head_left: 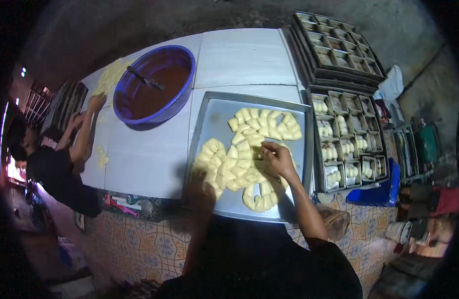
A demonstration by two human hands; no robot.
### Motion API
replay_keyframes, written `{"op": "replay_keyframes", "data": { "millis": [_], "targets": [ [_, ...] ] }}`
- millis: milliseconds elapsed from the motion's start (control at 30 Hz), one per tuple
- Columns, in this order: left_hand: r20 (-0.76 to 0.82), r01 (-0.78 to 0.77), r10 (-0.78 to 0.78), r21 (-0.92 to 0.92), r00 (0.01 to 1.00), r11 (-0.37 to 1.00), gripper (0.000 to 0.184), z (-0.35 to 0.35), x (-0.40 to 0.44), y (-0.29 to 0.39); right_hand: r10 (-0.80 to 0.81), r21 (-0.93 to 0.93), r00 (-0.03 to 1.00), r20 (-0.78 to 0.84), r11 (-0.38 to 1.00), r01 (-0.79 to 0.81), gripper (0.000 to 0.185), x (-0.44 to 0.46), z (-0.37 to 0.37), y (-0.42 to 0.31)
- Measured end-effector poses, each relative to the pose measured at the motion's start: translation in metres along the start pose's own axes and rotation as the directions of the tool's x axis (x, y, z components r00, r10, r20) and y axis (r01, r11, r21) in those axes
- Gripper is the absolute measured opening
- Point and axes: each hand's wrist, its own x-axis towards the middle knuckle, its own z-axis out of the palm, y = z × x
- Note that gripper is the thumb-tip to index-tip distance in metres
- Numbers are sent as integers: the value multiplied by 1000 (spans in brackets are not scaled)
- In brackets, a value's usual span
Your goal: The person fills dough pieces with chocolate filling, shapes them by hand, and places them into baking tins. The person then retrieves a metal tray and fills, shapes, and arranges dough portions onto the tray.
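A large metal tray [214, 107] on the white table holds several pale, soft dough pieces, scored into segments and lying in curved clumps. My right hand [280, 160] is over the central dough [239, 158], thumb and fingers drawn together in a pinch. What sits between those fingertips, if anything, is hidden. In shadow at the tray's front left, my left hand [199, 191] is against the left dough clump [209, 158]; its fingers are too dark to make out. A separate curved dough piece [261, 202] lies near the front of the tray.
A blue basin [183, 94] of brown contents with a dark-handled tool [140, 75] stands left of the tray. To the right are stacked compartment moulds [339, 55] and dough-filled moulds [347, 147]. At the left, another person [53, 167] reaches toward more dough [110, 77].
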Motion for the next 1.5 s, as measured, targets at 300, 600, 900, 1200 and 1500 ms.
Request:
{"op": "replay_keyframes", "data": {
  "millis": [300,600,900,1200,1500],
  "targets": [
    [371,-266,241,16,897,964,69,83,92,-15,-144,-218,959,246,955,199,23,77,60,-56],
    [171,-257,324,-323,931,911,59,57,117,-33,-402,-584,875,268,655,480,54,160,86,-6],
    [39,-83,113,-458,993,885,55,49,116,-63,-268,-352,953,138,886,300,32,144,122,-84],
    [-37,-100,106,146,994,984,43,53,123,-79,66,159,998,21,985,-69,41,81,112,-50],
    [-180,157,-111,267,977,951,46,53,113,-121,320,522,937,-140,828,-205,38,10,82,-28]
  ]
}}
